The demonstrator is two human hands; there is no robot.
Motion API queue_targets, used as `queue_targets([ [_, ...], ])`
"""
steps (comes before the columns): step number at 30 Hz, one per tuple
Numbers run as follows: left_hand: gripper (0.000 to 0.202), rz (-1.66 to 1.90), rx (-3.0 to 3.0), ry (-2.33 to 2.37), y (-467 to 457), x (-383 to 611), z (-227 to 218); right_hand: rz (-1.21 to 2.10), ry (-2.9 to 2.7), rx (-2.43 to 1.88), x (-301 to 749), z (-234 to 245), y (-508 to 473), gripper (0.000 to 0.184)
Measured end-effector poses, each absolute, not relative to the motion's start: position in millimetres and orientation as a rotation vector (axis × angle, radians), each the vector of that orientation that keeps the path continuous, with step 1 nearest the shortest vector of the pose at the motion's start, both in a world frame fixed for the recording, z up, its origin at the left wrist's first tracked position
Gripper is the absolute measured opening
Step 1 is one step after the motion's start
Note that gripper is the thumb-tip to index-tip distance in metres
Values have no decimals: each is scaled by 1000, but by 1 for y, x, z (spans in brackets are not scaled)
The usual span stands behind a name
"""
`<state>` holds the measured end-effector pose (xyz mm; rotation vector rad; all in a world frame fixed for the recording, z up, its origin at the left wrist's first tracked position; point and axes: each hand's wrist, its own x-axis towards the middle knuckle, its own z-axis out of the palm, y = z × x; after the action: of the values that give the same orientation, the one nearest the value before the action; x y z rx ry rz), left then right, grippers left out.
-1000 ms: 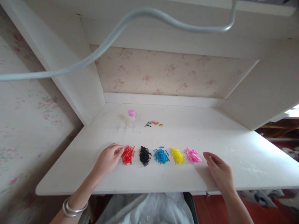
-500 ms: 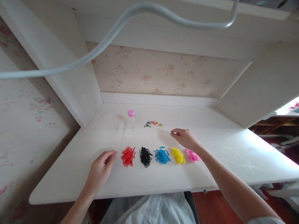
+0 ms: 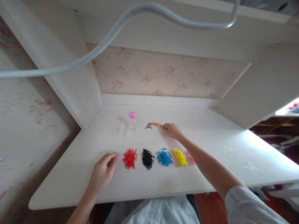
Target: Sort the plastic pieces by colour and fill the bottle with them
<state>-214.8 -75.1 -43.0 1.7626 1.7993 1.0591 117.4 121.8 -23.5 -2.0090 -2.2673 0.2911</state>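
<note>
Five small heaps of thin plastic bits lie in a row near the front of the white desk [image 3: 233, 149]: red [image 3: 130, 158], black [image 3: 147, 158], blue [image 3: 164, 157], yellow [image 3: 180, 157] and pink [image 3: 190, 157], the pink partly hidden by my right forearm. My right hand [image 3: 171, 130] is stretched far forward, fingertips pinched at the right end of a small mixed-colour heap [image 3: 153, 125]. My left hand [image 3: 102, 172] rests on the desk just left of the red heap, fingers loosely curled, holding nothing.
A small clear bottle with a pink cap [image 3: 132, 120] stands left of the mixed heap. White cabinet side walls and floral wallpaper [image 3: 163, 74] enclose the desk. A grey cable [image 3: 112, 32] hangs across the top of the view.
My right hand has travelled from beside the pink heap, over the row, to the mixed heap at the back. My left hand drew back slightly from the red heap.
</note>
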Motion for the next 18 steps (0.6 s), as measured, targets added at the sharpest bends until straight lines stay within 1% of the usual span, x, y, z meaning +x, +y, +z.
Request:
queue_targets([
  [6, 29, 1053, 1753, 1789, -75, -215, -44, 288, -2286, -1888, 127, -8, 106, 35],
  [11, 30, 1065, 1762, 1786, -74, -215, -47, 299, -2283, -1783, 141, 10, 74, 33],
  [18, 30, 1048, 1772, 1793, -74, -213, -46, 472, -2166, -1730, 166, 18, 12, 35],
])
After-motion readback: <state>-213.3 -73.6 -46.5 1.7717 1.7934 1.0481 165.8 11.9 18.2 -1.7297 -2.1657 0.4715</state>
